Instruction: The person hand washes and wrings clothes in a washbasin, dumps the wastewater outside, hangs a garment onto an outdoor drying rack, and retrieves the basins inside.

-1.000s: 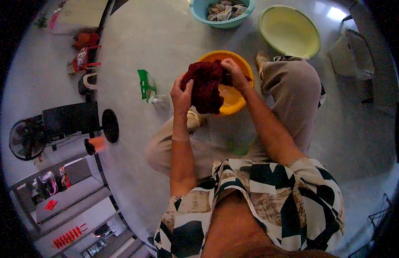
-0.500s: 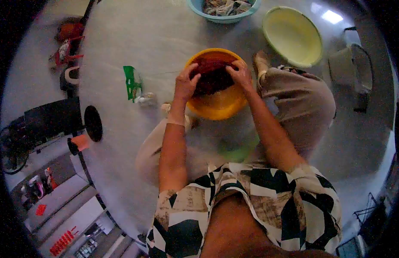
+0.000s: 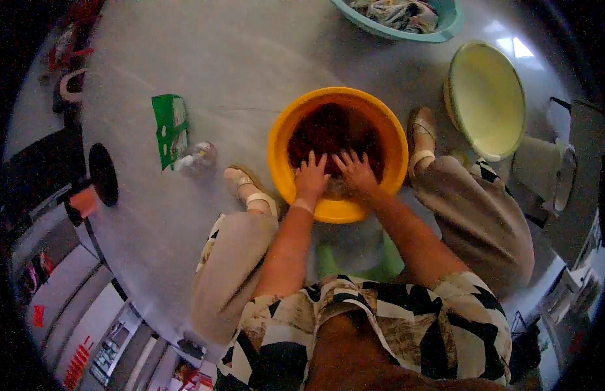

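A yellow basin (image 3: 276,156) sits on the floor between the person's feet. Dark red wet-looking cloth (image 3: 332,130) lies bunched inside it. My left hand (image 3: 311,177) reaches over the near side, palm down, its fingers spread on the cloth. Beside it my right hand (image 3: 356,173) also rests with spread fingers on the cloth. What lies beneath both palms is hidden.
A pale yellow-green basin (image 3: 488,101) leans at the right, near a grey bucket (image 3: 537,169). At the top, a light blue basin (image 3: 439,36) holds crumpled cloth. To the left lie a green packet (image 3: 167,130) and a clear plastic bag (image 3: 199,156). Shelves (image 3: 81,293) stand lower left.
Both hands have moved down from the basin's upper sides, where they pinched the cloth, to its near side with fingers spread. The cloth has dropped lower in the basin. The camera view has shifted.
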Demonstrator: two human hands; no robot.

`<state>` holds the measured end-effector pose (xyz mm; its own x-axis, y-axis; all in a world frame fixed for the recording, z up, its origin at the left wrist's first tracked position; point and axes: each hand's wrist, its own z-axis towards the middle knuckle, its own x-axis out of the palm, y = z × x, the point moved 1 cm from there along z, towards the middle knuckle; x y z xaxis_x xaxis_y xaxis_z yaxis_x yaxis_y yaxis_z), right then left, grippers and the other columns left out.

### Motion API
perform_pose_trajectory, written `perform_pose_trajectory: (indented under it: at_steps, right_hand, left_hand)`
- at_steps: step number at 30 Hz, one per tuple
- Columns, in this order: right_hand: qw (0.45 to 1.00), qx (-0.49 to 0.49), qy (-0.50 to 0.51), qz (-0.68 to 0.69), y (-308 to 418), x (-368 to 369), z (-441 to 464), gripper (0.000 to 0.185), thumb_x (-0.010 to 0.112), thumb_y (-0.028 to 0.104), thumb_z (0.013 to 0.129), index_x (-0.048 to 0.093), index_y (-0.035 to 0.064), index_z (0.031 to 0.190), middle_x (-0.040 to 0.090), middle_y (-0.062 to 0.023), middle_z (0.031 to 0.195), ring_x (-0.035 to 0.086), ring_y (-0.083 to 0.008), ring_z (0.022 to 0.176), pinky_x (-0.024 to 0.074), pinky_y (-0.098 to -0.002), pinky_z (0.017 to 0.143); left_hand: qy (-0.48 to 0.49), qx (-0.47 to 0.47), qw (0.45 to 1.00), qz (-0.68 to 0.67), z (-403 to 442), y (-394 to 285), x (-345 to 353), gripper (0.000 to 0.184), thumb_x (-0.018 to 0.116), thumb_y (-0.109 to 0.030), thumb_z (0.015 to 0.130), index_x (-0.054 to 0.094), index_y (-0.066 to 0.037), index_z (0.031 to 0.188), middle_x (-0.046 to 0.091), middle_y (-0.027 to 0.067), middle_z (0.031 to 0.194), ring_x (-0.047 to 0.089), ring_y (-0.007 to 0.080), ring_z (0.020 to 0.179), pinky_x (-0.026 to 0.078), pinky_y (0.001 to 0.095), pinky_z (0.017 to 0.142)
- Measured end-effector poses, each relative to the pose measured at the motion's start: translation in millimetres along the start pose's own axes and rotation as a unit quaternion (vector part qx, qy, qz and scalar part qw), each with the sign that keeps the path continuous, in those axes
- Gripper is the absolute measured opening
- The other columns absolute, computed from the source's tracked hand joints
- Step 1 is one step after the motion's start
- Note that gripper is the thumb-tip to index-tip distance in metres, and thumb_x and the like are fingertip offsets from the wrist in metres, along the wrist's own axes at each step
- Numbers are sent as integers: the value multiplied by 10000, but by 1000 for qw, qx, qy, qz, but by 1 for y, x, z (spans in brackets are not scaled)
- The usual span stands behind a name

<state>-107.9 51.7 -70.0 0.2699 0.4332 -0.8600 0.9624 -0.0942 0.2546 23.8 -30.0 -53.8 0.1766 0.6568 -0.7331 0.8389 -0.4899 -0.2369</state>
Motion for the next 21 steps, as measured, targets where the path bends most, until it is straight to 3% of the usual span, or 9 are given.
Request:
perform_pose_trajectory:
  at_steps: [2,5,8,11,14,17,21]
  right_hand:
    - [999,-32,-27,21,-10,6,-2,741,577,360,787,215,186,1410,316,-133,1399,350,-336,1239,263,-597,974]
    - [997,-26,-64,-34,-10,19,1,696,600,346,763,305,165,1366,327,-130,1391,376,-339,1213,274,-588,968]
    - [998,-24,-39,-36,-19,14,12,613,610,353,740,414,136,1279,410,-156,1323,440,-351,1150,321,-529,962]
    - [981,16,7,193,-30,-7,9,543,618,340,735,470,99,1199,498,-170,1226,493,-370,1082,366,-479,938]
    - [846,200,-135,475,-44,-22,11,372,605,202,720,567,36,1051,613,-137,978,579,-282,947,454,-366,817]
    - [826,182,-201,494,-70,-22,23,403,609,205,724,541,32,1082,599,-136,1027,569,-260,980,440,-359,836]
    - [899,19,-86,428,-37,-90,25,496,648,161,711,505,54,1174,584,-129,1085,554,-254,1025,423,-339,895]
  left_hand:
    - [-4,23,1000,-21,12,9,12,683,644,-257,771,326,-173,1369,255,224,1408,406,445,1151,382,495,951]
    - [-10,19,1000,-6,12,6,18,661,643,-220,765,349,-174,1355,261,216,1408,396,446,1165,380,485,963]
    - [-80,24,996,-22,0,5,9,560,629,-121,788,410,-169,1301,247,142,1414,398,389,1152,437,424,908]
    - [-122,25,992,-3,-26,13,5,393,595,-97,801,508,-120,1184,397,168,1305,479,372,1063,460,432,845]
    - [-78,-28,986,-143,-26,25,-5,192,554,-126,826,582,-80,1010,565,176,1078,553,343,951,468,429,787]
    - [-130,-30,965,-224,-35,28,-34,151,551,-172,828,611,-57,906,629,163,878,593,325,873,472,407,750]
    - [-214,52,909,-355,-48,21,-108,177,592,-196,805,612,-34,876,632,147,819,609,274,807,474,352,714]
